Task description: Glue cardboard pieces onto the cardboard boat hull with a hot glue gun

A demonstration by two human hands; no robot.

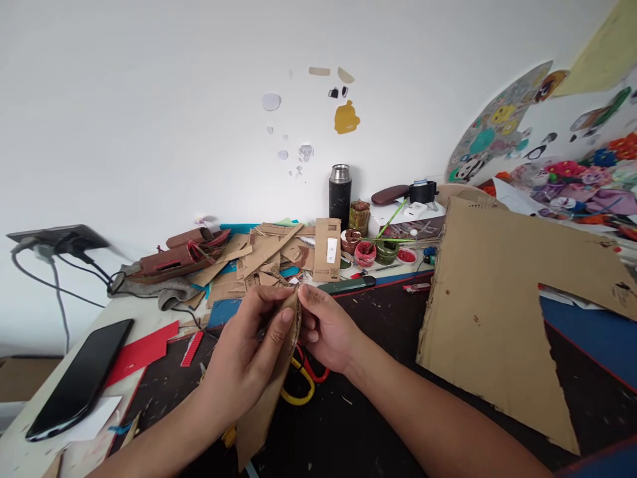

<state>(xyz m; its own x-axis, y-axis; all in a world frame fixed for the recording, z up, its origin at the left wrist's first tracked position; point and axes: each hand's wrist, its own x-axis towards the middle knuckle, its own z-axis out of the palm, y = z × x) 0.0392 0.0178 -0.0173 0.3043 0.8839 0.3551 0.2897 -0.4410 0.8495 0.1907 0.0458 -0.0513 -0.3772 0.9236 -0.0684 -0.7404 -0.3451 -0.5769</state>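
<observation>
Both my hands meet over the dark desk mat [378, 345] and grip one piece of brown cardboard [259, 418], seen nearly edge-on. My left hand [246, 358] wraps its fingers around the left face, thumb near the top edge. My right hand [326, 332] pinches the upper edge from the right. The cardboard piece hangs down toward me below the hands. Scissors with yellow and red handles [303, 388] lie on the mat just under my hands.
A large cut cardboard sheet [497, 312] leans at the right. Cardboard scraps [259, 259] pile at the back, beside a black flask [340, 192] and paint pots [375, 252]. A black phone [79, 378] lies at the left, near red paper [144, 352] and cables [60, 272].
</observation>
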